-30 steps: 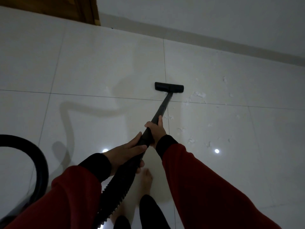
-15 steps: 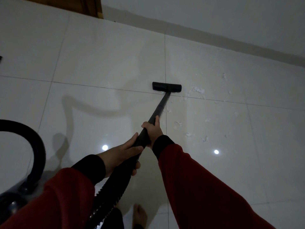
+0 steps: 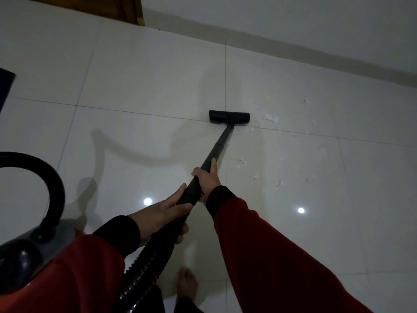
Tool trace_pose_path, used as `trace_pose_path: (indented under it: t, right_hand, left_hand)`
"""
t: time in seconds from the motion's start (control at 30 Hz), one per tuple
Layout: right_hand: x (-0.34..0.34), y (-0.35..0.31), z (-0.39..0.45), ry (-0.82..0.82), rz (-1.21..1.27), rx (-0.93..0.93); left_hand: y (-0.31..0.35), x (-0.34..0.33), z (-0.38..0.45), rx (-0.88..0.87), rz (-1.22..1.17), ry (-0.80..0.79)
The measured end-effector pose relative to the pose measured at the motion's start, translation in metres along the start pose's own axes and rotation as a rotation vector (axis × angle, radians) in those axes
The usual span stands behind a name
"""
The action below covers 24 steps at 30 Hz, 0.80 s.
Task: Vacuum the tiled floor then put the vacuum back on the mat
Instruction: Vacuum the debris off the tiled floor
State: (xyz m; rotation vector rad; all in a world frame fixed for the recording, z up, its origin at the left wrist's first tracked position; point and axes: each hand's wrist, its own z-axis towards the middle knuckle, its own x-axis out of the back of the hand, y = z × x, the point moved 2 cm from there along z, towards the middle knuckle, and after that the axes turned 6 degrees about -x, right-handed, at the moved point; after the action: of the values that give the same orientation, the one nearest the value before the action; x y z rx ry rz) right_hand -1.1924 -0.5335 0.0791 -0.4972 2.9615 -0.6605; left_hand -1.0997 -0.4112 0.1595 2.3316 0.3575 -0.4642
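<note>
Vacuum wand [image 3: 220,143] | floor nozzle [image 3: 229,117] flat on the tiled floor [image 3: 140,71], at 12 o'clock from your hands | your right hand [image 3: 206,178] clamps the wand | your left hand [image 3: 158,216] wraps the ribbed hose [image 3: 144,269] cuff | white scraps [image 3: 269,118] at the nozzle's 3 o'clock | canister [image 3: 21,260] at 8 o'clock.

Vacuum wand [image 3: 220,144]: black, straight, slanting down toward 12 o'clock. Floor head [image 3: 229,117]: flat on the tiled floor [image 3: 146,82], over a grout line — white debris [image 3: 268,118] just beside it at 3 o'clock. Ribbed hose [image 3: 144,267] trails to 6 o'clock. Canister [image 3: 20,260] at 8 o'clock, partly visible. Dark mat [image 3: 4,86] corner at 9 o'clock.
</note>
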Motion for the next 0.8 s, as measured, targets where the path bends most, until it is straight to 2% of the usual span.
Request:
trace_pose_path:
  t: [0.47, 0.8]
  right_hand:
    - [0.009, 0.037, -0.011, 0.008, -0.008, -0.019]
    - [-0.003, 0.080, -0.042, 0.033, 0.011, -0.024]
  left_hand:
    - [-0.035, -0.012, -0.009, 0.021, -0.007, 0.001]
    - [-0.068, -0.007, -0.048, 0.042, 0.001, -0.049]
